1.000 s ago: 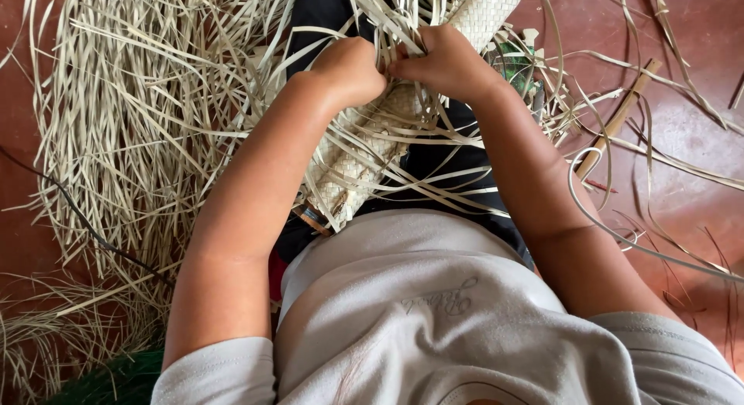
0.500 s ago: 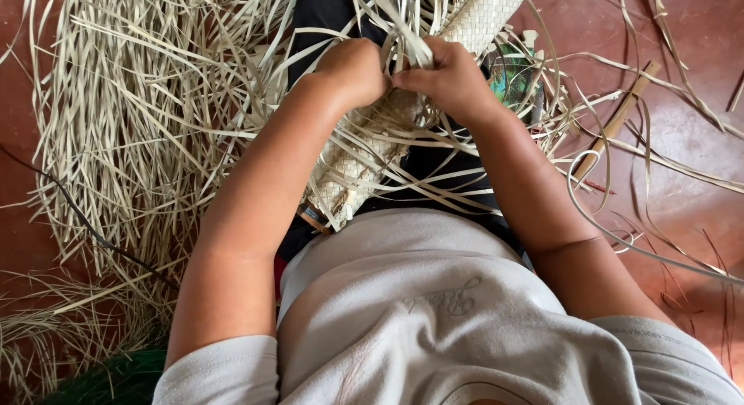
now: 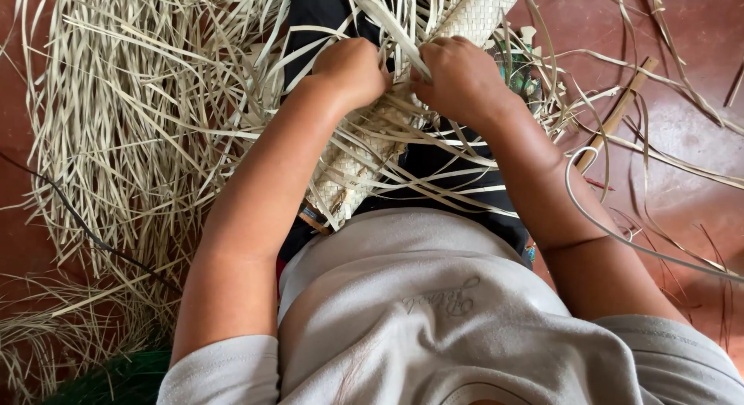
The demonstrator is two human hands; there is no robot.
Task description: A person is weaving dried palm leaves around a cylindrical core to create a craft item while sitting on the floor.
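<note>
Two hands at work: left hand point(image 3: 353, 68) and right hand point(image 3: 461, 79), both closed on loose strips over one woven band point(image 3: 364, 153) of pale plaited leaf. One wooden stick point(image 3: 620, 114) lies on the red floor point(image 3: 682, 33). One thin dark cord point(image 3: 77, 219) crosses the one big heap of dry strips point(image 3: 132, 103); the strips are too many to count.

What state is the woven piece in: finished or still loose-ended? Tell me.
Unfinished. The woven palm-strip piece has unwoven strips splaying from its sides, and the left hand and right hand pinch strands at its middle.
</note>
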